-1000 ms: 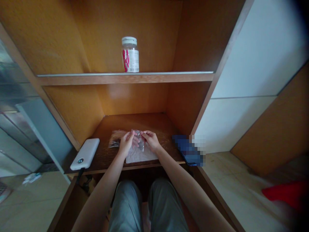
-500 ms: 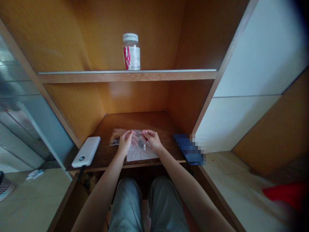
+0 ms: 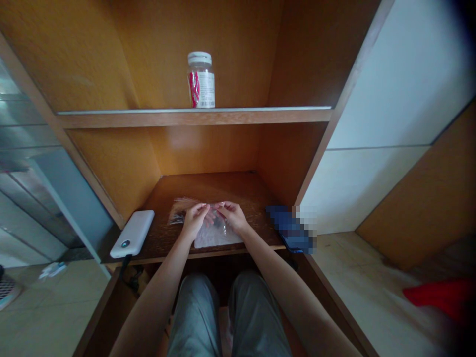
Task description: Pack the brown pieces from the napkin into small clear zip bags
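My left hand (image 3: 195, 221) and my right hand (image 3: 234, 217) meet over the brown shelf board, fingertips pinched on the upper edge of a small clear plastic bag (image 3: 218, 225). Something dark shows through the bag, too blurred to name. Beneath it lies a flat, whitish translucent plastic piece (image 3: 208, 240), partly covered by my hands. Another clear plastic packet (image 3: 177, 210) with dark bits in it rests just left of my left hand, apart from the fingers.
A white power bank (image 3: 133, 233) with a black cable (image 3: 127, 263) lies at the board's left end. On the right is a dark blue, partly pixelated object (image 3: 288, 225). A white-capped clear bottle (image 3: 201, 82) stands on the upper shelf (image 3: 241, 116). My knees are below the board's edge.
My fingertips have come closer together along the bag's upper edge and dipped slightly. The other things stay in place, apart from a small shift of the view.
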`<act>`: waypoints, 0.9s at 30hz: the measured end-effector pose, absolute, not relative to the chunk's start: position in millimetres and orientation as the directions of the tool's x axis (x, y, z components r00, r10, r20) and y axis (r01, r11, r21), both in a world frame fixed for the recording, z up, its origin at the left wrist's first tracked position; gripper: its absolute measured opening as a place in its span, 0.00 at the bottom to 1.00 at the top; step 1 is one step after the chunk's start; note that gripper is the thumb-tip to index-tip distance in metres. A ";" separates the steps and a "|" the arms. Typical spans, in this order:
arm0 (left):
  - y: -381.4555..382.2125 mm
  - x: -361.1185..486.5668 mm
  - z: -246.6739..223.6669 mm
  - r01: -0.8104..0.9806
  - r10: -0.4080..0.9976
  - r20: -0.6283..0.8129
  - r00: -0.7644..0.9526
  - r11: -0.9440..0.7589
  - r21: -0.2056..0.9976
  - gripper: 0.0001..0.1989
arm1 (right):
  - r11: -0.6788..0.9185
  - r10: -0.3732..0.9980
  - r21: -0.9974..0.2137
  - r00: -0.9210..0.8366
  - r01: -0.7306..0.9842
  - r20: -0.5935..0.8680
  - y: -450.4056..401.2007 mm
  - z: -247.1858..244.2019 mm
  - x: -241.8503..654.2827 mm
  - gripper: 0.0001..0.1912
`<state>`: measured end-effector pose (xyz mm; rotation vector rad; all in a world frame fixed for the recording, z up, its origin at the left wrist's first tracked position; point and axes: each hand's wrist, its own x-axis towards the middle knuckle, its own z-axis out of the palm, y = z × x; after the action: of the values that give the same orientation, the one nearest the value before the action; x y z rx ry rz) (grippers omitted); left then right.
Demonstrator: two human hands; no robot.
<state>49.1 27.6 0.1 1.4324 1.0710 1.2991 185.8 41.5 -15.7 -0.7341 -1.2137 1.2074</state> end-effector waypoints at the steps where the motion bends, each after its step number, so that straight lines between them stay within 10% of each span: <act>1: 27.1 49.4 0.4 0.039 0.972 0.222 0.080 -0.226 0.973 0.14 | 0.257 0.951 -0.924 -0.098 -0.281 0.294 42.0 -16.8 185.3 0.10; 27: 26.3 48.4 1.4 -0.088 0.985 0.171 0.033 -0.168 0.982 0.17 | 0.306 0.946 -0.893 0.000 -0.329 0.324 44.4 -19.7 188.9 0.11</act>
<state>48.4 26.3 1.4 1.2867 1.0307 1.3418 188.9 44.4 -19.7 -0.7063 -1.1389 1.1450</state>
